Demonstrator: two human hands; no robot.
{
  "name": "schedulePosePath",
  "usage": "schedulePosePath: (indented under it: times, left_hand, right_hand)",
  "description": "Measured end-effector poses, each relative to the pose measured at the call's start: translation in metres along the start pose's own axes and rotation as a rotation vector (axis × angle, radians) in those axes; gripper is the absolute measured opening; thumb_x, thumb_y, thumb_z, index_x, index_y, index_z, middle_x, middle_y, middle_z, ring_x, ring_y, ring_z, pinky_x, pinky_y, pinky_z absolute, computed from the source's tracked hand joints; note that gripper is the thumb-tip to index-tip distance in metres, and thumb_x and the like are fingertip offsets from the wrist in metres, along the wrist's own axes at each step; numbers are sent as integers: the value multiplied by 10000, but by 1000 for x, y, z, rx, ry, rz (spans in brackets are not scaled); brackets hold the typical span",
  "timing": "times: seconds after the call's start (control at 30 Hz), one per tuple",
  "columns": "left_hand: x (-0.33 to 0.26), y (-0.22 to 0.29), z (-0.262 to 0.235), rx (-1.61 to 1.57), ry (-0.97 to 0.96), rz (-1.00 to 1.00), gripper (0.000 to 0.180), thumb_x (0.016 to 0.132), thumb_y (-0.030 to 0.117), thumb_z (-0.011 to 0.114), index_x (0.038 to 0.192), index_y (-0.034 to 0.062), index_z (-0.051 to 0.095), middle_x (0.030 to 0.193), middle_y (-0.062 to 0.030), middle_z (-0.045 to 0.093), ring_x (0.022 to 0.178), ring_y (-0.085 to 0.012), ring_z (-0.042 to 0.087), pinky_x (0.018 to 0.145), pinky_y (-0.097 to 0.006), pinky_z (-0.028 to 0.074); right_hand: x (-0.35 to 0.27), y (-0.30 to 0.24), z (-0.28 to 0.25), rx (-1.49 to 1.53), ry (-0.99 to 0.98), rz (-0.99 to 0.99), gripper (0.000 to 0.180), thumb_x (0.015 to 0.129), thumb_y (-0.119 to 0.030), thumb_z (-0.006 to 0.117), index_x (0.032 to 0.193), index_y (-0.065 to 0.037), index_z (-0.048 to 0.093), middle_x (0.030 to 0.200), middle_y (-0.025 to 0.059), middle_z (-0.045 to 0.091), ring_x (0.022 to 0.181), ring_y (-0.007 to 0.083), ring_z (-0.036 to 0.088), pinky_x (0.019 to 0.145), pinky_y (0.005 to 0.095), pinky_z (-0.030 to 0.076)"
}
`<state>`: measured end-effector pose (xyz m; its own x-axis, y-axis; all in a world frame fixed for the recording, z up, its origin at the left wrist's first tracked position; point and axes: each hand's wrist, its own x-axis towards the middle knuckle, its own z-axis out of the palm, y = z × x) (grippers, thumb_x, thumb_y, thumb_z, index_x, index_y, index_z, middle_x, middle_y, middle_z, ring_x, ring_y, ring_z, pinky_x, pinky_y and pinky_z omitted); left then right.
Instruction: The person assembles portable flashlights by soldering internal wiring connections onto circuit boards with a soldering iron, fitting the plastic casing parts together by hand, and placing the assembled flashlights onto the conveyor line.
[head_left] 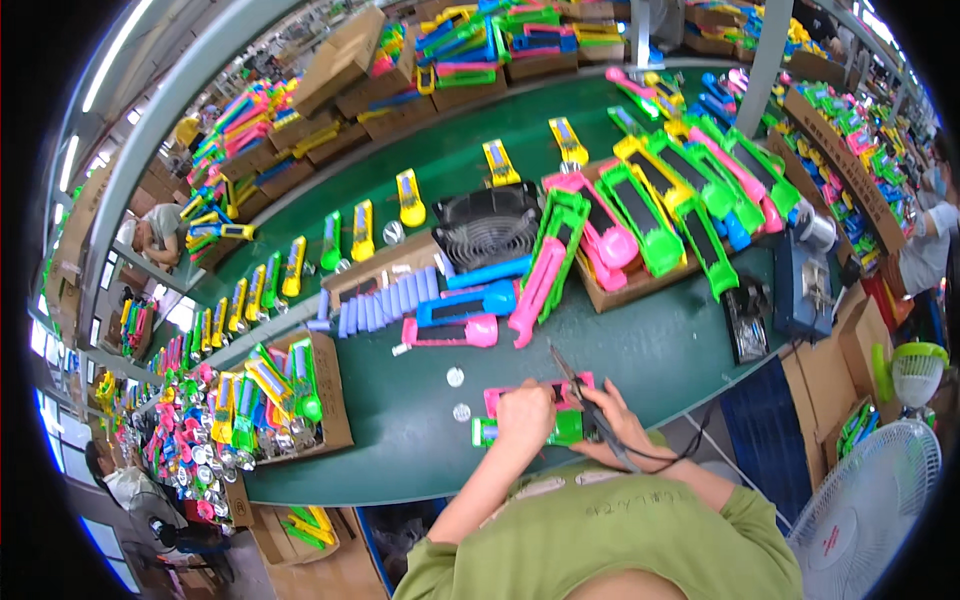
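A pink frame [491, 402] and a green frame [567, 428] lay by the near edge of the green bench [395, 430], two discs [455, 377] left of them, purple cylinders [388, 306] toward the far edge, a filled carton [335, 390] at the left end.

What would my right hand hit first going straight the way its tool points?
The tool in your right hand would probably reach the long pink piece first, beyond some green bench; heights are unclear.

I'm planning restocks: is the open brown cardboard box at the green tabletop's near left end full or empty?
Full: colourful plastic pieces heap above the brown cardboard box's rim.
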<state>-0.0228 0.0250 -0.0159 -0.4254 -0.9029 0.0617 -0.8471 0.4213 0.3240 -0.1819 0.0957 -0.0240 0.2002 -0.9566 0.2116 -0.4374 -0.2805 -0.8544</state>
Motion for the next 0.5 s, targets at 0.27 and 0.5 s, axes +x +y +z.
schedulePosePath:
  times: [0.27, 0.5]
  left_hand:
    - [-11, -9, -35, -239, 44, 166, 156, 674, 77, 640, 829, 62, 650, 797, -105, 566, 733, -279, 563, 642, -372, 462]
    - [-36, -15, -27, -400, 41, 343, 216, 601, 16, 690, 805, 47, 625, 838, -55, 551, 782, -236, 517, 674, -325, 436]
  right_hand:
    - [4, 4, 0, 1, 24, -40, 770, 603, -100, 745, 1248, -63, 326, 1147, 163, 506, 1010, 345, 522, 1035, 519, 190]
    - [20, 5, -19, 8, -51, 20, 777, 616, -97, 737, 1254, -87, 293, 1109, 154, 538, 956, 354, 554, 1047, 511, 165]
